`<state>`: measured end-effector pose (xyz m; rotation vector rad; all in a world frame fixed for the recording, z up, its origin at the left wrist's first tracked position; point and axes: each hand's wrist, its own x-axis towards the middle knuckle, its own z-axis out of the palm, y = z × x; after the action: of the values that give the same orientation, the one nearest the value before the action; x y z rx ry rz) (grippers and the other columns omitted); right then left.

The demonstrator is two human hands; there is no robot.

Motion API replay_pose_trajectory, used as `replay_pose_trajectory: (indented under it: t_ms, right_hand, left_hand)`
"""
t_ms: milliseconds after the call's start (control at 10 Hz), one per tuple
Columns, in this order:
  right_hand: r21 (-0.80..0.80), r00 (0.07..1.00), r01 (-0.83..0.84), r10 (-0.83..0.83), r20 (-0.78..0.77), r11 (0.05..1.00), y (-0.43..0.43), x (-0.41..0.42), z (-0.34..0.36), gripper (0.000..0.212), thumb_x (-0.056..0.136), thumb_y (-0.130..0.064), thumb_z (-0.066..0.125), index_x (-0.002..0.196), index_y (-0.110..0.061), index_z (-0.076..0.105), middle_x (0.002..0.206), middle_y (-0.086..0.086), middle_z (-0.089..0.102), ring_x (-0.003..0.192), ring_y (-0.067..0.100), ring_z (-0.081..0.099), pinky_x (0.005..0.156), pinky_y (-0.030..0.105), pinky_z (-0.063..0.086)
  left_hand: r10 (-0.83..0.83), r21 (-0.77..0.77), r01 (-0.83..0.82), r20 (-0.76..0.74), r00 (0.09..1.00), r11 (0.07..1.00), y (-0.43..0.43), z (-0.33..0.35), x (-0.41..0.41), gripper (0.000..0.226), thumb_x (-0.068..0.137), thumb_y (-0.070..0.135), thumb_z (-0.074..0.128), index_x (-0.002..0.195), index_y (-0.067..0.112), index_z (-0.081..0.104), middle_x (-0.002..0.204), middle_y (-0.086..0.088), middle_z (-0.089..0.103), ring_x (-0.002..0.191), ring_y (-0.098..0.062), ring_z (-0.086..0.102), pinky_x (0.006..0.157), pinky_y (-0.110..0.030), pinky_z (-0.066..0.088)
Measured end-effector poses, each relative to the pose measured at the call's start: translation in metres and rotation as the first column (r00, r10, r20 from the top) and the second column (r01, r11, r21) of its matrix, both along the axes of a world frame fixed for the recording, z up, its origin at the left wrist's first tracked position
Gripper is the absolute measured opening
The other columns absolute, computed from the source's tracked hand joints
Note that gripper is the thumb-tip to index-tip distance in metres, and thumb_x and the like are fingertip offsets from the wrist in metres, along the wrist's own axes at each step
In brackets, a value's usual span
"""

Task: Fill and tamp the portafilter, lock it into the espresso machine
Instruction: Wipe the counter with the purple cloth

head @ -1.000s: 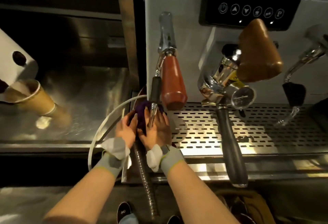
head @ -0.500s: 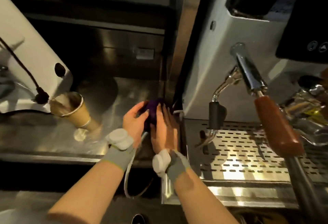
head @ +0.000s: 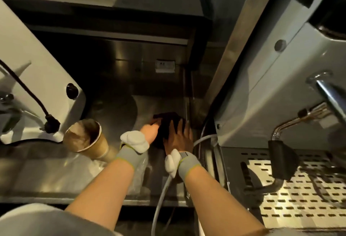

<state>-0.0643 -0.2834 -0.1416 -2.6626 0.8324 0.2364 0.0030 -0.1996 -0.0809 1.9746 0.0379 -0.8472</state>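
Cloth (head: 166, 123) now down on counter (head: 46, 176), spread fingers (head: 180, 127) of both hands flat on it.

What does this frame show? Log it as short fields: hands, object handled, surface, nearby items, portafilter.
left hand: on the dark cloth, at its left side
right hand: flat on the cloth, fingers spread
dark cloth: bunched on the steel counter, left of the espresso machine
paper cup: left of the hands, tilted, stained brown inside
steam wand: over the drip tray
portafilter: not in view
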Motion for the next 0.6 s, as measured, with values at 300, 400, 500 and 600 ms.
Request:
replay_pose_trajectory:
  t_ms: [300,400,500,600]
  right_hand:
    - [0.034,0.996,-0.033,0.035,-0.077,0.999,0.002,-0.021,0.041,0.062,0.098,-0.036,0.034,0.152,-0.02,0.009,0.161,0.011,0.007,0.149,0.028,0.0,0.12,0.042,0.0]
    - [0.048,0.999,-0.034,0.036,-0.038,0.998,0.0,-0.033,0.049,0.061,0.097,-0.036,0.037,0.151,-0.018,0.016,0.16,0.011,0.015,0.149,0.028,0.006,0.12,0.041,0.005]
    - [0.072,0.999,-0.021,0.017,0.044,0.997,0.001,-0.047,0.057,0.058,0.096,-0.035,0.039,0.149,-0.016,0.025,0.157,0.011,0.023,0.147,0.027,0.014,0.118,0.039,0.012]
    - [0.12,0.994,-0.012,-0.001,0.107,0.993,0.007,-0.065,0.07,0.051,0.095,-0.03,0.041,0.143,-0.013,0.037,0.152,0.012,0.034,0.142,0.028,0.027,0.114,0.037,0.023]
  left_hand:
    - [0.054,-0.033,-0.056,-0.043,0.998,0.998,-0.004,-0.009,-0.001,0.06,0.08,0.043,0.055,0.125,0.002,0.057,0.128,-0.02,0.058,0.119,-0.036,0.053,0.105,-0.042,0.041]
    - [0.025,0.04,-0.026,0.034,0.999,0.999,-0.009,0.002,-0.013,0.045,0.09,0.031,0.048,0.122,0.001,0.059,0.128,-0.022,0.058,0.118,-0.038,0.053,0.102,-0.041,0.042]
    - [-0.037,0.051,0.033,0.087,0.996,0.998,-0.005,0.019,-0.029,0.041,0.095,0.026,0.043,0.123,0.0,0.058,0.13,-0.021,0.057,0.122,-0.036,0.051,0.103,-0.038,0.04]
    - [-0.024,-0.004,0.025,0.129,0.991,1.0,0.005,0.03,-0.051,0.04,0.097,0.024,0.04,0.124,0.0,0.057,0.132,-0.019,0.056,0.125,-0.033,0.05,0.104,-0.036,0.038]
